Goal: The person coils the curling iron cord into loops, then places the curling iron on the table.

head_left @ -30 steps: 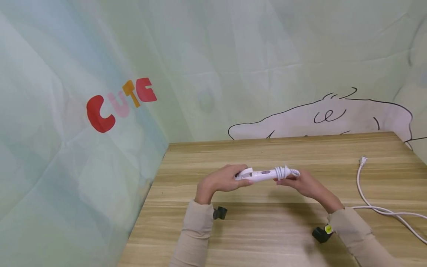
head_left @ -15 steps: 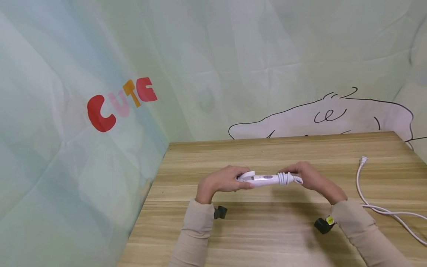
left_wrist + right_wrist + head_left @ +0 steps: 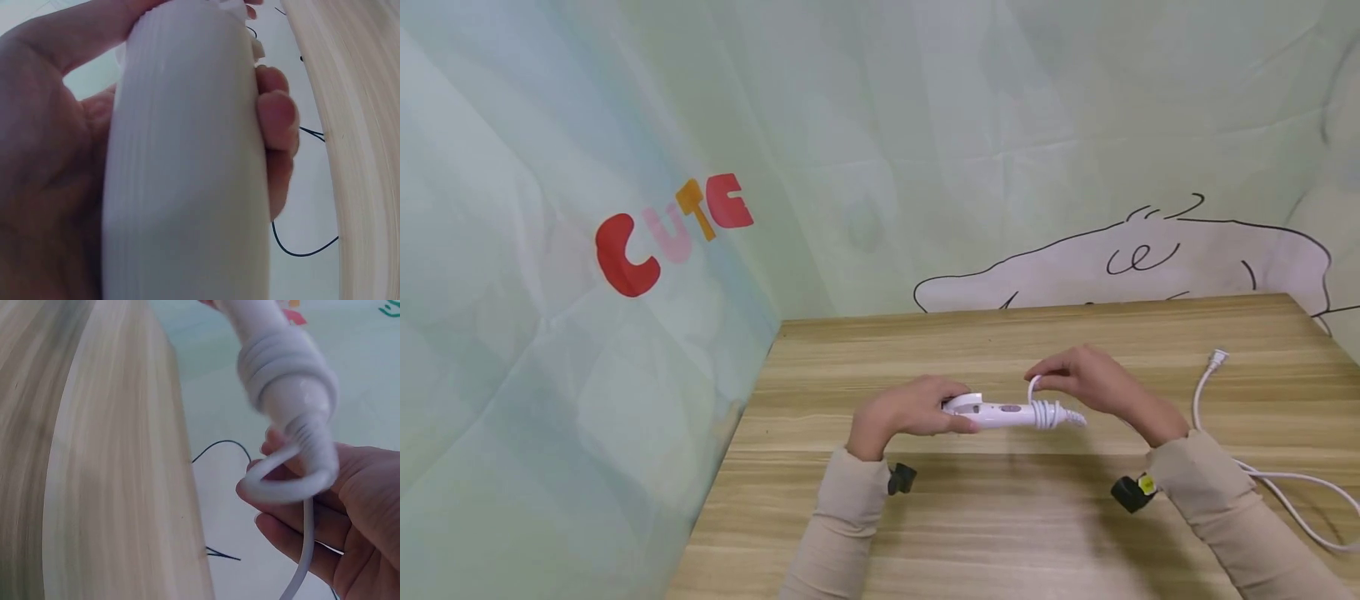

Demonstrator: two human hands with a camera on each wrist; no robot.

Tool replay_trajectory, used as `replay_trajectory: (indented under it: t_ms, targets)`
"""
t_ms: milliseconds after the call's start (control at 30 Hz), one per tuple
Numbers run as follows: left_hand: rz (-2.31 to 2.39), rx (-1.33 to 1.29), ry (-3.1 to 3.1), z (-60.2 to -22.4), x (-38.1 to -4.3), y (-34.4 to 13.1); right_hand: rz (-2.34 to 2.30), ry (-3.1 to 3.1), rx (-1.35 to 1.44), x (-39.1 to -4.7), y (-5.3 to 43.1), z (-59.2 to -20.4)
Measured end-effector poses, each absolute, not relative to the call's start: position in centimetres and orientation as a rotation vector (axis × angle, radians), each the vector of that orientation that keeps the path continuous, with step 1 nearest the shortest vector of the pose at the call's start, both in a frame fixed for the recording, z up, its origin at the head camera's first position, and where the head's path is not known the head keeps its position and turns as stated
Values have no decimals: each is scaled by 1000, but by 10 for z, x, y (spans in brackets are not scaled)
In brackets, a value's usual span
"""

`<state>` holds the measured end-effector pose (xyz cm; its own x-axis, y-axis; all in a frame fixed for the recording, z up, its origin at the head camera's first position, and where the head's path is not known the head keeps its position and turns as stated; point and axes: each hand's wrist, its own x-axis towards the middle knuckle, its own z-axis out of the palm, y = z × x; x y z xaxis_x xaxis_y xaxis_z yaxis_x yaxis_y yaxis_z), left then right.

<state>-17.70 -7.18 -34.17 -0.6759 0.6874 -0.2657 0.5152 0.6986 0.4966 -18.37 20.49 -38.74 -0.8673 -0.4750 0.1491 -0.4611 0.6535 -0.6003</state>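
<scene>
Wand (image 3: 1003, 415), white, is held above the wood-grained bench (image 3: 992, 525), lying along a line from 9 to 3 o'clock. Left hand (image 3: 913, 408) has its 9 o'clock end, the grip closed round the body with thumb and fingertips on opposite sides. Cord (image 3: 1047, 415) is wound in several turns about the 3 o'clock end (a greyish button (image 3: 1011, 408) sits between). Right hand (image 3: 1093, 383), at the wand's 2 o'clock, pinches a loop rising from those turns, its grip nearly closed at the fingertips. Farther out, a white plug (image 3: 1219, 357) rests on the bench between 2 and 3 o'clock, with white cable (image 3: 1288, 477) crossing itself past the right sleeve (image 3: 1213, 483). Red, pink and orange letters (image 3: 625, 257) mark the backdrop (image 3: 880, 167) at 10 o'clock.
</scene>
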Motion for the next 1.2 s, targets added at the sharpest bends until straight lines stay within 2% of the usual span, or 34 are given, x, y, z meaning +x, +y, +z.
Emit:
replay_trajectory:
  t_ms: [367, 633, 967, 1200]
  targets:
    - [464, 900, 2525, -342, -177, -66, -836, 3037, -877, -171, 189, -369]
    - [492, 806, 2552, -343, -178, -64, -648, 3180, -798, -160, 177, -361]
    - [473, 752, 2586, -344, -180, -66, -756, 3095, -578, -150, 170, -356]
    - [478, 731, 2597, -342, -184, -68, -895, 2934, -519, -143, 169, -355]
